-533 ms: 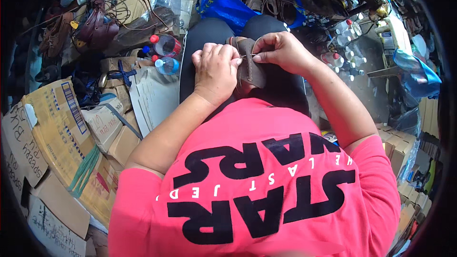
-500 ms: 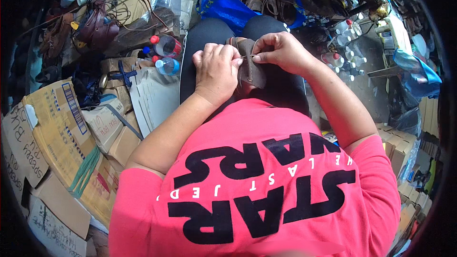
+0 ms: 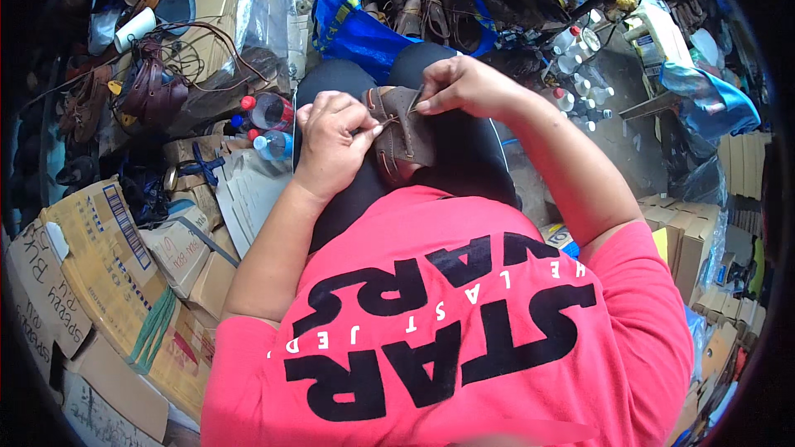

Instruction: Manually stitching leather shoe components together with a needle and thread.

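Note:
A brown leather shoe [image 3: 403, 131] lies across my lap, with a raised seam down its middle and a lace along its side. My left hand [image 3: 331, 136] is closed beside it, thumb and forefinger pinching a thin thread at the seam's left. On the other side my right hand [image 3: 468, 87] is also closed, its fingertips pinching a thin strand that looks like the thread's other end. Whether a needle is in either pinch is too small to make out.
Beyond my knees a blue bag [image 3: 352, 33] holds several brown shoes. Bottles [image 3: 273, 146] stand to the left, more bottles [image 3: 571, 58] to the right. Cardboard boxes [image 3: 99, 248] are stacked at left. A purple-brown leather piece [image 3: 153, 87] lies among cords at the upper left.
My hands have drawn apart, the left to the left and nearer me, the right away from the seam. More of the shoe shows between them. The view has shifted slightly.

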A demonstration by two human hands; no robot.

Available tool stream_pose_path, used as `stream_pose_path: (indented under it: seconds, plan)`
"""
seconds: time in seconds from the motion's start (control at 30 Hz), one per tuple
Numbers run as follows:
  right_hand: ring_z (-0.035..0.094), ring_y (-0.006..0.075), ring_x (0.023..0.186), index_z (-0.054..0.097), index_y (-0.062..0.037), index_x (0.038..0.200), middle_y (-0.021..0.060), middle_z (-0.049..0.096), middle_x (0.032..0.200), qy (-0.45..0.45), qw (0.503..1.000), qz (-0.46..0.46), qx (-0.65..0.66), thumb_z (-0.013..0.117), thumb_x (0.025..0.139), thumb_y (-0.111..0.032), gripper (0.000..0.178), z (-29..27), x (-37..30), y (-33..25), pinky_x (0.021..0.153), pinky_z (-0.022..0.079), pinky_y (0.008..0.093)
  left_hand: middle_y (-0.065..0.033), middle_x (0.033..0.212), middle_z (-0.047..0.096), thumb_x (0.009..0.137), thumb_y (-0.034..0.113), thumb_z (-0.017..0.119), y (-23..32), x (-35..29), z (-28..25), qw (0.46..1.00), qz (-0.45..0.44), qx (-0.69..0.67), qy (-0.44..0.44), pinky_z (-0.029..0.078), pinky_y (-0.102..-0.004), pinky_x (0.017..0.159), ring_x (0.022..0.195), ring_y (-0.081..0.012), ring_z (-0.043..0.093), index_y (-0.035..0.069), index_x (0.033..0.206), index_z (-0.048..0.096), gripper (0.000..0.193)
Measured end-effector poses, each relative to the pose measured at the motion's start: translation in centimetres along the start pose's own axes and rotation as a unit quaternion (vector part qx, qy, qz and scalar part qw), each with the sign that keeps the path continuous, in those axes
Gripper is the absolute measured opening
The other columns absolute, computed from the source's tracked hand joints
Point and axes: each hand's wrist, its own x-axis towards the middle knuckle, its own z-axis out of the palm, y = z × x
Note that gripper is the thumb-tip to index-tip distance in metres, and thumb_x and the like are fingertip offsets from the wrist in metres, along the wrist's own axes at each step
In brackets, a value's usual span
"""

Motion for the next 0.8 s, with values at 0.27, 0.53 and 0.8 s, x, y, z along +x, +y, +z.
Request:
stream_pose_path:
  seconds: [0.27,0.53,0.8]
  plan:
    - [0.061,0.0239,0.088,0.066,-0.0131,0.081,0.005,0.062,0.083,0.09,0.843,-0.216,-0.483,0.067,0.078,-0.015,0.004,0.4,-2.0,-3.8,0.076,0.044,0.0353,-0.0001,0.092,0.061,0.076,0.013,0.068,3.4,0.9,-2.8,0.997,0.005,0.075,0.014,0.033,-0.0406,0.085,0.097,-0.0213,0.055,0.012,0.082,0.063,0.008]
    - [0.06,0.0247,0.087,0.065,-0.014,0.078,0.0035,0.061,0.08,0.029,0.836,-0.209,-0.506,0.064,0.078,-0.015,0.002,0.4,-1.4,-4.1,0.076,0.044,0.0376,-0.0004,0.08,0.063,0.08,0.018,0.069,2.7,1.4,-0.9,0.983,0.034,0.161,-0.081,0.034,-0.04,0.081,0.086,-0.0218,0.057,0.014,0.081,0.065,0.006]
    - [0.063,0.0273,0.09,0.066,-0.0127,0.089,0.0062,0.065,0.085,-0.003,0.82,-0.219,-0.528,0.061,0.078,-0.01,0.013,1.1,-1.1,-4.1,0.077,0.047,0.0387,-0.0088,0.084,0.062,0.087,0.013,0.058,2.0,0.4,-1.3,0.978,0.011,0.158,-0.133,0.038,-0.0434,0.078,0.085,-0.0293,0.058,0.009,0.095,0.055,0.01]
